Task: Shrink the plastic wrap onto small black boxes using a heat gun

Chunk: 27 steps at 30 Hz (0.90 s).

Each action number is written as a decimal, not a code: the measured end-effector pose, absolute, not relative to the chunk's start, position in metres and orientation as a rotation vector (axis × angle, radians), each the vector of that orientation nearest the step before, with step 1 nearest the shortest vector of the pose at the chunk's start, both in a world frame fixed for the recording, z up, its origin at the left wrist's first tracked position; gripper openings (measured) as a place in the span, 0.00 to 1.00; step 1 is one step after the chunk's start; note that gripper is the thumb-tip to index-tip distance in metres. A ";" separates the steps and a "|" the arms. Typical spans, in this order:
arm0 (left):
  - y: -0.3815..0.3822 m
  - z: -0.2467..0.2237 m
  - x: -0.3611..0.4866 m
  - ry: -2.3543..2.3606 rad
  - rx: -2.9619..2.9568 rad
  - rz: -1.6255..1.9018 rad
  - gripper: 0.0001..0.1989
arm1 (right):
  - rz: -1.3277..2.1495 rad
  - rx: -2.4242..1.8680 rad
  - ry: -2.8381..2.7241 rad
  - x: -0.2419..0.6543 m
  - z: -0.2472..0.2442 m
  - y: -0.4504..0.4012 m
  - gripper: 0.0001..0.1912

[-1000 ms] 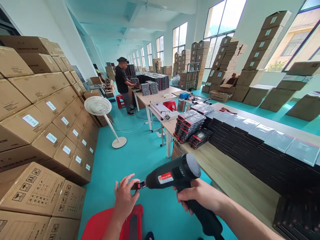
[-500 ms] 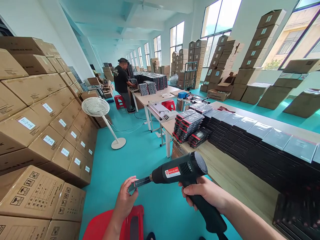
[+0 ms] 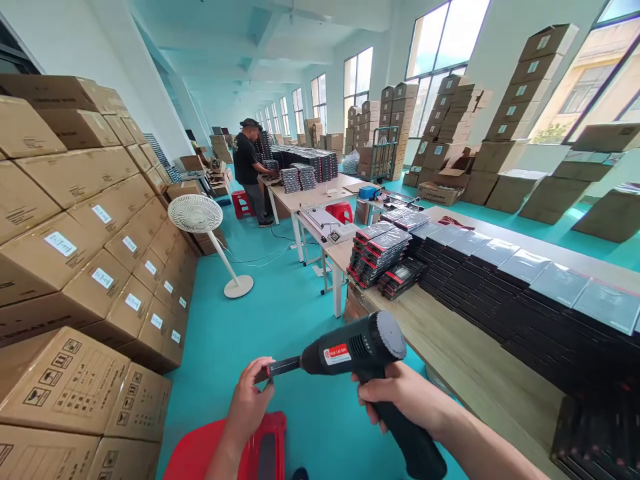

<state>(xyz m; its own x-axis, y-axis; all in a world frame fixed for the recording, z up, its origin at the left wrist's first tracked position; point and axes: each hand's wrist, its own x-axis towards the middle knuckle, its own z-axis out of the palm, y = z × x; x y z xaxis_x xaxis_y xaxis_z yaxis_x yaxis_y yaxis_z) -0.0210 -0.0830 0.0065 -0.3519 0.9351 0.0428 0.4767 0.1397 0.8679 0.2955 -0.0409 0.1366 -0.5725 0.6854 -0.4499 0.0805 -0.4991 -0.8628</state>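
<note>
My right hand [image 3: 395, 393] is wrapped round the handle of a black heat gun [image 3: 357, 348] with a red and white label on its barrel. The gun lies nearly level, its nozzle towards the left. Pinched between the thumb and fingers of my left hand [image 3: 250, 393] is a thin flat black case [image 3: 283, 366] with a bit of red at one end. It is seen almost edge-on, so its face is hidden. The case's right end lies at the nozzle; I cannot tell whether they touch.
Stacked black cases [image 3: 480, 293] and plastic-wrapped ones [image 3: 380, 250] line the workbench [image 3: 450, 340] at right. Cartons [image 3: 100, 220] form a wall at left, near a white fan [image 3: 196, 215]. Below is a red stool [image 3: 195, 453]. A person [image 3: 249, 163] stands at a farther table.
The heat gun and my right hand have shifted slightly left and down. The case has turned a little and shows more red at its end. My left hand keeps its hold.
</note>
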 end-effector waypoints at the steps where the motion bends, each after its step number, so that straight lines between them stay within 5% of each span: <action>1: -0.084 0.007 -0.021 1.855 1.287 1.167 0.16 | 2.159 -1.125 -1.274 0.299 0.136 -0.040 0.14; 20: -0.079 0.004 -0.012 1.263 0.055 1.568 0.07 | 2.235 -1.068 -1.453 0.294 0.131 -0.059 0.11; 27: -0.083 0.003 -0.022 1.206 -0.036 1.602 0.15 | 2.235 -1.197 -1.662 0.310 0.118 -0.078 0.01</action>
